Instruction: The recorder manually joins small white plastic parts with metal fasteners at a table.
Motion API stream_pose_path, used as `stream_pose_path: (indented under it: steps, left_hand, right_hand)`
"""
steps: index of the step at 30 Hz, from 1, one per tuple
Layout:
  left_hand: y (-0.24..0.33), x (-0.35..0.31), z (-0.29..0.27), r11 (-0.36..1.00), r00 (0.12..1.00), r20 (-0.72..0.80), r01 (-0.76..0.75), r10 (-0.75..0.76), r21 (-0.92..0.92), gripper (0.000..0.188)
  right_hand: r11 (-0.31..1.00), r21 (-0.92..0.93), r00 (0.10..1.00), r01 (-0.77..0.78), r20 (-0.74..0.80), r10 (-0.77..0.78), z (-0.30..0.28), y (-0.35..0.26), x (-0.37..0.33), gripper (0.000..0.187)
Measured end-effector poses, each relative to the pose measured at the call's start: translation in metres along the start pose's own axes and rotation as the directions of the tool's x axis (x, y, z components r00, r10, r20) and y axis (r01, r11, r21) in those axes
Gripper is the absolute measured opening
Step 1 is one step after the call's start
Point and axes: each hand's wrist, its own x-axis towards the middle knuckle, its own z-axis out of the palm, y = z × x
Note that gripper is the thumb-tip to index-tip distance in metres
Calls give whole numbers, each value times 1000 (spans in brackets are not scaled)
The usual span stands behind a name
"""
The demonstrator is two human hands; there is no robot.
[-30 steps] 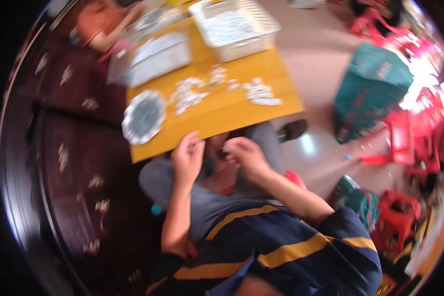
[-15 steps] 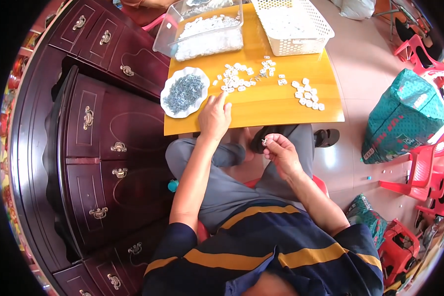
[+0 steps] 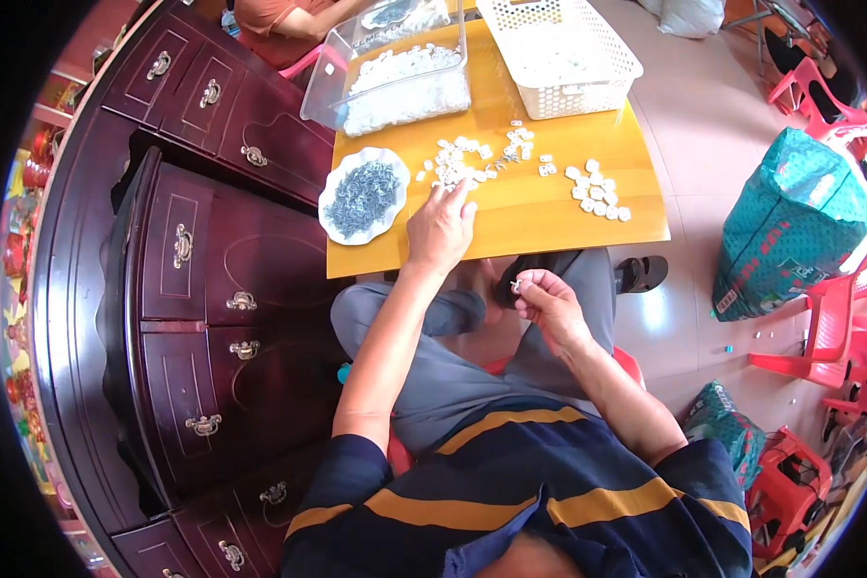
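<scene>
My left hand [image 3: 440,229] reaches over the table's near edge, fingers stretched out, their tips at the near side of a loose pile of small white plastic pieces [image 3: 450,154]. Nothing shows in its grasp. Over my lap, just off the table, my right hand [image 3: 555,312] is closed in a pinch on a small white piece [image 3: 516,286]; its detail is too small to make out. To the left of the pile, a white scalloped plate [image 3: 341,234] holds a heap of thin dark metal pins [image 3: 364,197]. Another cluster of white pieces [image 3: 597,191] lies toward the table's right side.
At the far side of the yellow table [image 3: 549,226] stand a clear plastic bin [image 3: 323,101] and a white perforated basket [image 3: 588,99], both holding white pieces. Another person's arm [image 3: 303,21] shows behind the bin. Dark wooden drawers [image 3: 212,250] flank the left; a teal bag [image 3: 785,231] stands right.
My left hand has moved forward and right, its fingertips now among the near white pieces. The right hand keeps its pinch in about the same place. More of the other person shows.
</scene>
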Motion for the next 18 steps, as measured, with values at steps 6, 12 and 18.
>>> stream_pose_path:
  steps: [6, 12, 18]
  left_hand:
    - [3, -7, 13, 1000, 1000, -9, -21, 21, 6, 36]
    - [4, -12, 15, 987, 999, -42, 5, -12, -158, 31]
    - [-1, -1, 20, 988, 994, -111, -10, -8, -155, 15]
  right_hand:
    - [1000, -6, 1000, -8, 0, 8, 1, -1, -1, 8]
    - [1000, 12, 1000, -14, 4, 14, 5, -3, -1, 7]
    - [1000, -10, 1000, -8, -25, 8, 6, -3, -1, 6]
